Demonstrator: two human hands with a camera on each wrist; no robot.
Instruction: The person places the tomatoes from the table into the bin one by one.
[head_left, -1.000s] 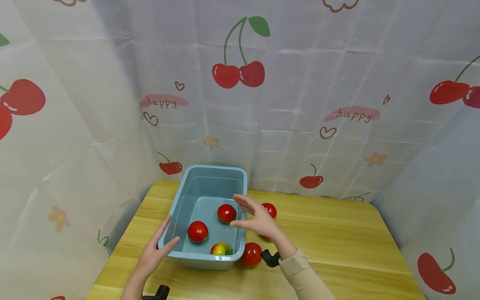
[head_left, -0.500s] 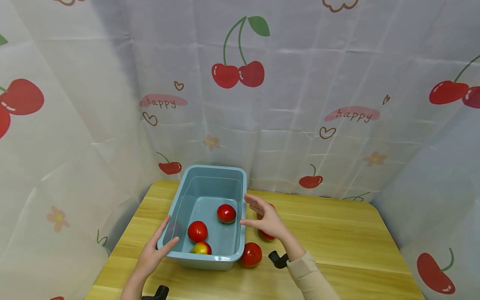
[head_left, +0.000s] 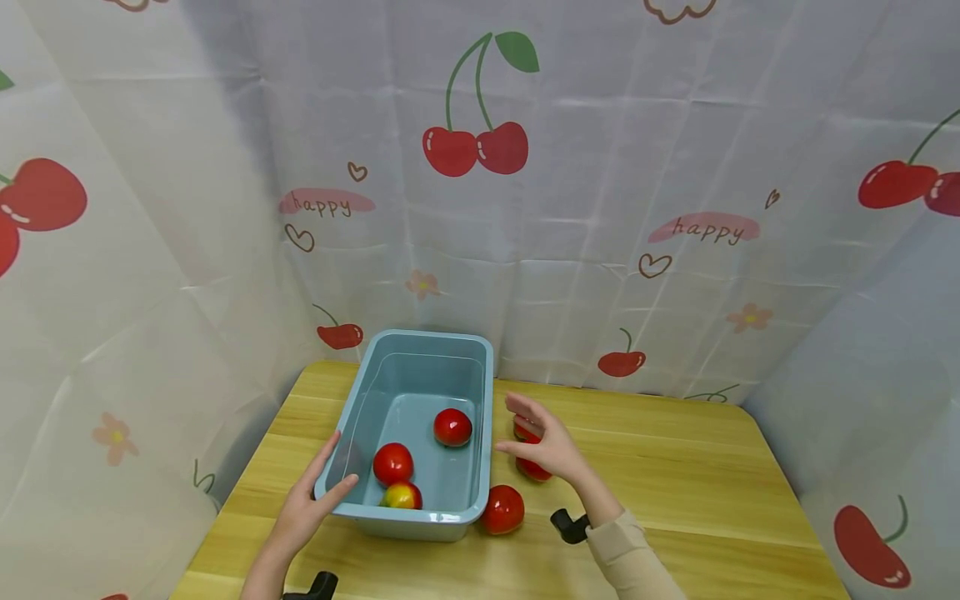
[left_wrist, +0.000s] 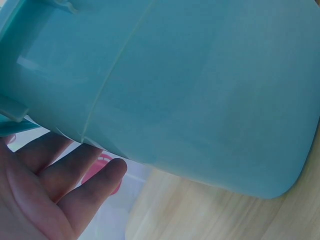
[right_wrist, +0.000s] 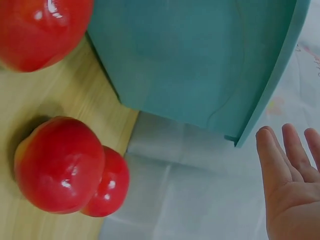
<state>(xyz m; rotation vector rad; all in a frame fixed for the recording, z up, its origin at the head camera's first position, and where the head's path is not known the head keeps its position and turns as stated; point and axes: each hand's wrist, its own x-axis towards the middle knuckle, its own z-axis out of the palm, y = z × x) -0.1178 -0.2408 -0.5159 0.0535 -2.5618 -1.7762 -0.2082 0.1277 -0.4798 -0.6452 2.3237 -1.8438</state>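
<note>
In the head view my left hand (head_left: 300, 507) holds the front-left corner of a light blue plastic bin (head_left: 420, 515), its thumb over the rim and its fingers along the outside. The left wrist view shows these fingers (left_wrist: 95, 187) beside the bin's wall. Two glossy red, apple-like fruits (head_left: 453, 427) and a yellow-and-red fruit (head_left: 402, 496) lie inside the bin. My right hand (head_left: 553, 447) hovers just right of the bin, fingers spread and holding nothing. Beneath and behind it two red fruits (right_wrist: 60, 165) sit close together, partly hidden in the head view.
Another red fruit (head_left: 503, 510) sits on the wooden table (head_left: 675, 483) against the bin's front-right corner. A white cherry-print curtain (head_left: 570, 250) hangs behind the table and on both sides.
My right hand has moved from above the bin's right side out to the right. The yellow-and-red fruit has rolled left to beside a red one. My left hand stays put.
</note>
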